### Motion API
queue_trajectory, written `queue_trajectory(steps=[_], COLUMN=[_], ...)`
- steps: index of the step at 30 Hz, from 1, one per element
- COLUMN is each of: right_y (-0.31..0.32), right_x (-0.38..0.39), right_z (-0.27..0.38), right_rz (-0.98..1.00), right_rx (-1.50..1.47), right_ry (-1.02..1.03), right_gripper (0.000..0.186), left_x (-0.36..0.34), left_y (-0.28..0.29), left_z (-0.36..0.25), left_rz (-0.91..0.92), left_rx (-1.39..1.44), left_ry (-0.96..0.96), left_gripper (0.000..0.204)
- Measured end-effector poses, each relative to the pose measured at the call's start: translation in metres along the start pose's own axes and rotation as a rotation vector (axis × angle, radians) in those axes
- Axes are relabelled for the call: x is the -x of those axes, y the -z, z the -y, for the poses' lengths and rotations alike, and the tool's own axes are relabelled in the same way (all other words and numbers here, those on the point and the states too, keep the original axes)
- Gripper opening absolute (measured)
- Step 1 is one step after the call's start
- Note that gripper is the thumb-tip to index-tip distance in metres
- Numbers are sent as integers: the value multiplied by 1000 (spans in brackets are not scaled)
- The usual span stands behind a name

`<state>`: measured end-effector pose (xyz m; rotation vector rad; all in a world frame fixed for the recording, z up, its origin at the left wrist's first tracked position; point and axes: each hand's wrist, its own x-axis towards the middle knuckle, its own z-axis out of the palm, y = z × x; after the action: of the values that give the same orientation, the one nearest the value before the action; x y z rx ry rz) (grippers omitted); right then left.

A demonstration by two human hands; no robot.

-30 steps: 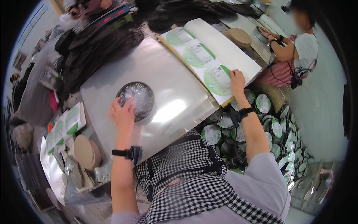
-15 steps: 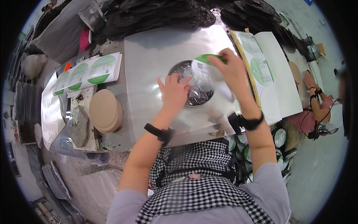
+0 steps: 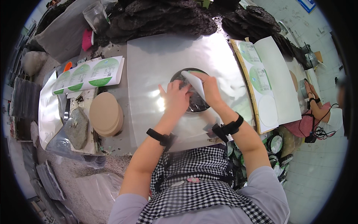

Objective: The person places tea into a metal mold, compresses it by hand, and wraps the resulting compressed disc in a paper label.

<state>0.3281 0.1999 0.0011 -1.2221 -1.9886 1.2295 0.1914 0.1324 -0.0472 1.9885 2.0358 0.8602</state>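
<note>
On a large clear plastic sheet (image 3: 149, 67) in front of me sits a dark disc (image 3: 197, 104) with shiny clear film over it, inside a round dark rim. My left hand (image 3: 176, 98) lies on the disc's left part, fingers stretched and thumb held apart. Pinched in my right hand (image 3: 211, 90) is a round label (image 3: 194, 83), white on the side facing up, tilted over the disc. A green edge shows at its top. The label and both hands hide much of the disc.
A printed label sheet (image 3: 106, 72) and a stack of tan round boards (image 3: 103, 112) lie left, beside a stone (image 3: 77, 128). Dark ragged sheets (image 3: 160, 18) pile up behind. More labels (image 3: 261, 76) lie right. Wrapped discs (image 3: 276, 144) fill the lower right; a co-worker's hands (image 3: 308, 89) are beyond.
My right hand has lowered and come left, bringing the label down over the disc and turning its white side up. My left hand stays on the disc, and the film looks flatter.
</note>
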Motion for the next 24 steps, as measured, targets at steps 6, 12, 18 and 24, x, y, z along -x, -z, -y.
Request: queue_trajectory(steps=[6,12,18,24], right_y=[-39,-4,-1,-8], right_x=[15,27,5,7], right_z=[-27,-10,-45,-29], right_rz=[-382,-11,186,139], right_rx=[351,208,762,644], right_ry=[402,464,430,342], right_gripper=[26,35,57,58], left_x=[-4,3,-9,14], left_y=[8,-22,16,1], left_z=[-8,13,8,36], left_rz=[168,-45,228,-180], left_rx=[-110,-62,196,641], left_ry=[94,27,17,143], left_gripper=[26,28,34,68])
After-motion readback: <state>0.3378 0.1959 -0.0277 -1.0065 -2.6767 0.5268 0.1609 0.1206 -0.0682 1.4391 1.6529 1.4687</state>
